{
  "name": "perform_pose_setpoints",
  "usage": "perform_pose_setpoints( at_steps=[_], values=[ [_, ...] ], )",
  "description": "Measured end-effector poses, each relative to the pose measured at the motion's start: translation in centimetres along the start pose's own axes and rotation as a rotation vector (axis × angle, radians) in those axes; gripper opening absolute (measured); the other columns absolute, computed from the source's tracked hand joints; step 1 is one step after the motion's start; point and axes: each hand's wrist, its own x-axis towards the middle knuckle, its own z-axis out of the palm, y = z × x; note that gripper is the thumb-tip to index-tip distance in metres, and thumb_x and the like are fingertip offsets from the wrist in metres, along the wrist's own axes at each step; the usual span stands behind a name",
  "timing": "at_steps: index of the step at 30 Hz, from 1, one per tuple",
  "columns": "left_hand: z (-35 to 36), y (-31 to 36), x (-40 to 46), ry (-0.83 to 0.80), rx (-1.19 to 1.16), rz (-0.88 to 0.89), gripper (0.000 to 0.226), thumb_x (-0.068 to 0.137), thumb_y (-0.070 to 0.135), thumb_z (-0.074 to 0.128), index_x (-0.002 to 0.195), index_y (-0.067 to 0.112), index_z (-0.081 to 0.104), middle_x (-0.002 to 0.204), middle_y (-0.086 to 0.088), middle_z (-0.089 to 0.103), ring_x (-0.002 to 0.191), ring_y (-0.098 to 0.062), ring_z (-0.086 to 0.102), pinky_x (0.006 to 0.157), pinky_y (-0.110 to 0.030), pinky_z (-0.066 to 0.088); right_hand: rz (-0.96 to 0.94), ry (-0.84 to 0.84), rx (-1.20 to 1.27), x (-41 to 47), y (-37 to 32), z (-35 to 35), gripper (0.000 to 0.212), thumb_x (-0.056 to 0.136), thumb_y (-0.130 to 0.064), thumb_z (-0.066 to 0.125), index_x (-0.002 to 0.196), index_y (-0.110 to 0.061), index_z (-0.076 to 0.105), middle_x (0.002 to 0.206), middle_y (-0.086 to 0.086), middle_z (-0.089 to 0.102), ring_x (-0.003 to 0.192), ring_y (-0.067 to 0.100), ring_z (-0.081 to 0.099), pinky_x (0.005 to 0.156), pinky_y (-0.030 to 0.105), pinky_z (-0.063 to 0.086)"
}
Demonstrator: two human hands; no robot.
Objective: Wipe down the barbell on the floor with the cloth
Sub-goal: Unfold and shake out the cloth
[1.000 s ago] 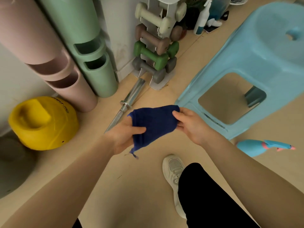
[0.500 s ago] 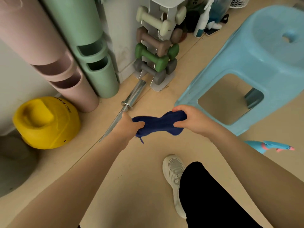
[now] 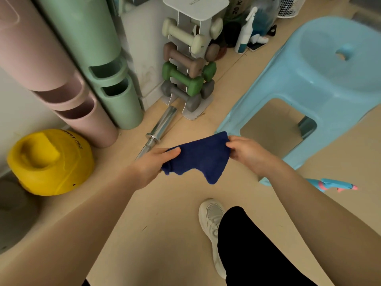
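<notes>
A dark blue cloth (image 3: pixel 202 157) hangs stretched between both hands above the floor. My left hand (image 3: pixel 152 168) grips its left end, thumb over the fabric. My right hand (image 3: pixel 245 153) pinches its upper right corner. The chrome barbell (image 3: pixel 162 125) lies on the beige floor, slanting from the dumbbell rack down toward my left hand, which hides the rest of the bar. The cloth is not touching the barbell.
A dumbbell rack (image 3: pixel 189 65) stands at the bar's far end. Green and pink rolled mats (image 3: pixel 99 65) lean at left, beside a yellow weight (image 3: pixel 49 162). A light blue stool (image 3: pixel 309 89) stands at right. My white shoe (image 3: pixel 212 223) is below.
The cloth, bunched into a narrow twist half a second ago, is now spread wider between my hands, with a corner hanging down. Both hands stay in about the same place.
</notes>
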Motion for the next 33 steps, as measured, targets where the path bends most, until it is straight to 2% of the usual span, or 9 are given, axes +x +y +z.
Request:
perform_pose_setpoints(
  at_steps=[2, 6, 9, 12, 17, 21, 27, 29, 33],
  values=[
    [0.4, 0.0, 0.2, -0.09, -0.188, -0.035, 0.017, 0.091, 0.027, 0.055, 0.09, 0.02, 0.07, 0.086, -0.006, 0.072, 0.078, -0.024, 0.064, 0.074, -0.035, 0.05, 0.05, 0.071, 0.061, 0.5, 0.4, 0.4, 0.022, 0.099, -0.012, 0.035, 0.107, -0.015, 0.055, 0.113, 0.006, 0.06, 0.105, 0.019, 0.056, 0.101, 0.038, 0.044],
    [1.1, 0.1, 0.7, -0.167, -0.444, -0.03, 0.049, 0.078, 0.022, 0.06, 0.123, 0.006, 0.051, 0.117, -0.008, 0.065, 0.106, -0.021, 0.063, 0.086, -0.034, 0.052, 0.155, 0.282, 0.11, 1.4, 0.5, 0.6, 0.028, 0.098, -0.028, 0.043, 0.125, -0.021, 0.047, 0.12, 0.006, 0.059, 0.104, 0.02, 0.058, 0.094, 0.038, 0.049],
    [1.9, -0.2, 1.2, -0.119, -0.638, 0.002, 0.062, 0.076, 0.015, 0.063, 0.133, 0.005, 0.04, 0.123, -0.014, 0.058, 0.102, -0.023, 0.065, 0.073, -0.033, 0.058, 0.23, 0.183, 0.434, 0.9, -0.2, 0.2, 0.031, 0.096, -0.027, 0.05, 0.122, -0.011, 0.051, 0.109, 0.009, 0.062, 0.095, 0.02, 0.061, 0.078, 0.031, 0.053],
    [2.3, 0.0, 1.7, -0.053, -0.673, -0.049, 0.095, 0.076, 0.003, 0.07, 0.149, 0.024, 0.013, 0.146, -0.012, 0.036, 0.115, -0.028, 0.056, 0.07, -0.036, 0.059, 0.152, 0.026, 0.414, 0.1, -0.4, -0.5, 0.037, 0.09, -0.006, 0.056, 0.125, 0.003, 0.049, 0.097, 0.008, 0.064, 0.086, 0.017, 0.063, 0.074, 0.027, 0.053],
    [3.9, 2.2, 1.3, 0.035, 0.186, -0.071, 0.056, 0.079, 0.0, 0.067, 0.129, 0.019, 0.052, 0.094, -0.004, 0.063, 0.066, -0.016, 0.058, 0.044, -0.02, 0.045, 0.093, 0.082, -0.381, -0.9, -0.7, -2.0, 0.062, 0.079, 0.007, 0.062, 0.135, -0.008, 0.041, 0.116, 0.008, 0.056, 0.105, 0.024, 0.056, 0.088, 0.033, 0.049],
    [5.5, 4.4, 1.9, 0.225, 0.612, 0.153, 0.035, 0.077, 0.01, 0.068, 0.111, 0.016, 0.061, 0.087, 0.004, 0.061, 0.072, -0.007, 0.054, 0.053, -0.013, 0.037, -0.011, 0.089, -0.645, -1.5, -1.7, -3.4, 0.041, 0.072, -0.001, 0.06, 0.111, -0.012, 0.055, 0.101, 0.008, 0.06, 0.092, 0.026, 0.059, 0.08, 0.04, 0.05],
    [7.8, 9.1, 2.8, 0.197, 0.511, 0.273, 0.004, 0.079, 0.009, 0.064, 0.079, 0.005, 0.064, 0.063, -0.007, 0.064, 0.055, -0.01, 0.057, 0.046, -0.014, 0.041, -0.176, 0.277, -0.601, -2.8, -4.3, -7.1, 0.005, 0.073, -0.017, 0.059, 0.069, -0.014, 0.057, 0.079, 0.006, 0.055, 0.067, 0.014, 0.05, 0.058, 0.029, 0.039],
    [8.9, 11.3, 3.2, 0.147, 0.231, 0.223, 0.004, 0.084, 0.007, 0.063, 0.081, 0.01, 0.065, 0.067, -0.002, 0.066, 0.058, -0.007, 0.062, 0.045, -0.011, 0.044, -0.203, 0.317, -0.415, -3.6, -5.7, -8.9, 0.015, 0.074, -0.02, 0.06, 0.072, -0.005, 0.061, 0.081, 0.006, 0.057, 0.07, 0.012, 0.05, 0.067, 0.035, 0.042],
    [12.6, 15.7, 5.8, -0.021, -0.193, 0.176, 0.013, 0.088, 0.008, 0.057, 0.099, 0.011, 0.064, 0.084, -0.002, 0.073, 0.079, -0.016, 0.068, 0.067, -0.024, 0.055, -0.214, 0.341, 0.199, -4.0, -8.1, -13.8, 0.018, 0.089, -0.009, 0.053, 0.085, -0.019, 0.067, 0.081, -0.006, 0.072, 0.077, 0.009, 0.066, 0.078, 0.029, 0.051]
  ],
)
